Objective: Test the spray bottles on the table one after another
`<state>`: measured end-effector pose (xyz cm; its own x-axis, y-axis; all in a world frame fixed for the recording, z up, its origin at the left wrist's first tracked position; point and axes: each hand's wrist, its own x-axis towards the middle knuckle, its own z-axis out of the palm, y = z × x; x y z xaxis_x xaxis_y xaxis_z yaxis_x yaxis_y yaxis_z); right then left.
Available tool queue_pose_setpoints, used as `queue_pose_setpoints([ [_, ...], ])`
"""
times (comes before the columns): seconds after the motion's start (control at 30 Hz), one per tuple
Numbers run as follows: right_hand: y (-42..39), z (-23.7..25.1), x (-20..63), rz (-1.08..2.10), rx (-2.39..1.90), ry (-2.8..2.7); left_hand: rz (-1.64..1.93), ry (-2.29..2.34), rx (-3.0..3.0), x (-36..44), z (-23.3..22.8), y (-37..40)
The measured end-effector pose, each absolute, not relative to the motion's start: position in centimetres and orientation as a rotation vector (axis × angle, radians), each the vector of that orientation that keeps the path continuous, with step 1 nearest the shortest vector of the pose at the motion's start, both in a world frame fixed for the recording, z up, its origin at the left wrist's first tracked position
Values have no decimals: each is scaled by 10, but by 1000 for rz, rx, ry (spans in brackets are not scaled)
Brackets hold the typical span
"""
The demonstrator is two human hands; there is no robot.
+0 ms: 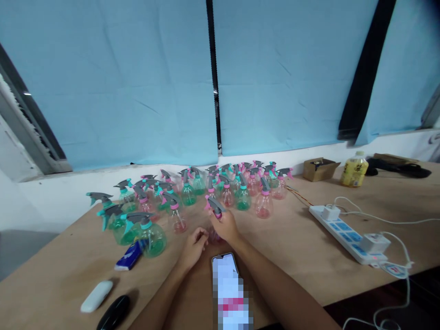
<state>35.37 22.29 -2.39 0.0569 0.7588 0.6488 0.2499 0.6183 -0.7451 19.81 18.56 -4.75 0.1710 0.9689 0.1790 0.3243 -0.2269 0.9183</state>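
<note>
1. White-screened phone [227, 284] lies face up, nearest you
2. Your left hand [196, 247]: fingers curled beside pink spray bottle [217, 208]; cannot tell whether gripping
3. Your right hand [225, 225]: closed round that bottle's upper part, just beyond phone
4. Other spray bottles [243, 200] stand grouped farther back

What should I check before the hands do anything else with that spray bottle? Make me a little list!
1. Right hand gripping the pink-trigger spray bottle: ok.
2. Left hand touching that bottle: cannot tell; it's close beside it.
3. Smartphone well away from the bottle: not ok; it lies just in front.
4. Power strip away from the bottle: ok, off to the right.
5. Liquid inside the held bottle: cannot tell.
</note>
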Motion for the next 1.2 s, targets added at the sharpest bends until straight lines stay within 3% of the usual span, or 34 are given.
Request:
queue_pose_setpoints([
  [0.17,222,-32,354,228,-954,-1609,1119,1188,1669,199,-44,183],
  [0.33,229,-47,351,188,-1096,-1594,1138,1157,1669,200,-43,181],
  [1.2,243,-64,349,618,-882,-1776,1153,1176,1510,201,-52,191],
])
